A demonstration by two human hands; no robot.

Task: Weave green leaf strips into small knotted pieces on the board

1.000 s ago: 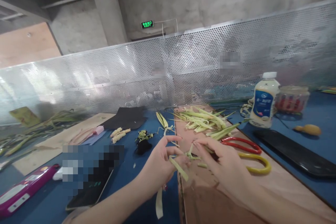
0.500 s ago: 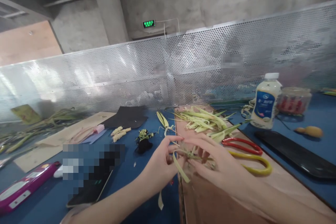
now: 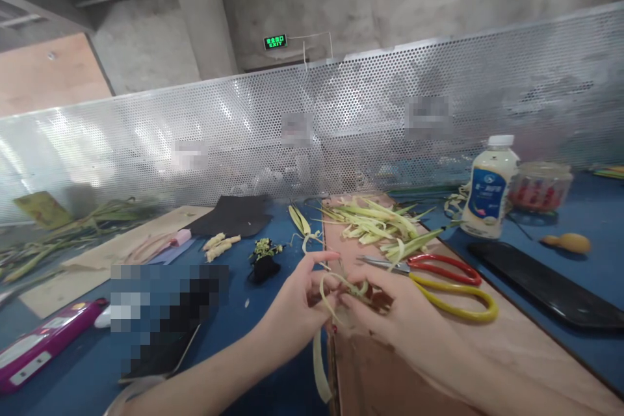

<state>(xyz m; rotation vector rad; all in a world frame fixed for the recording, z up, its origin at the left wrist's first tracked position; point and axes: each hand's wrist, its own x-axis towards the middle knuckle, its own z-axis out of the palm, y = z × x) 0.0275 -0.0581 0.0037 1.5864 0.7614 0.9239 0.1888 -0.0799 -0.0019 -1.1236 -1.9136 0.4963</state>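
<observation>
Over the wooden board's left edge, my left hand (image 3: 297,296) pinches pale green leaf strips (image 3: 319,367) with its fingertips. One strip curls in a loop between the hands, and another hangs below. My right hand (image 3: 394,309) closes its fingers around the same bundle, which looks knotted or woven; its form is mostly hidden by the fingers. Scissors (image 3: 402,267) with one red and one yellow handle lie just right of my right hand. Behind the hands, a pile of cut leaf strips (image 3: 365,221) rests on the board (image 3: 507,348).
At right are a milk bottle (image 3: 489,192), a lidded jar (image 3: 541,188), a small gourd (image 3: 574,243) and a black phone (image 3: 541,286). To the left lie a purple device (image 3: 46,344), another phone (image 3: 168,354), black paper (image 3: 234,216) and yellowish pieces (image 3: 221,247). A perforated metal screen (image 3: 234,136) stands behind.
My right hand has shifted and curled further around the leaf strips, uncovering the scissors' blades. The hanging strip now reaches lower, and the loop has changed shape. My left hand stays nearly still.
</observation>
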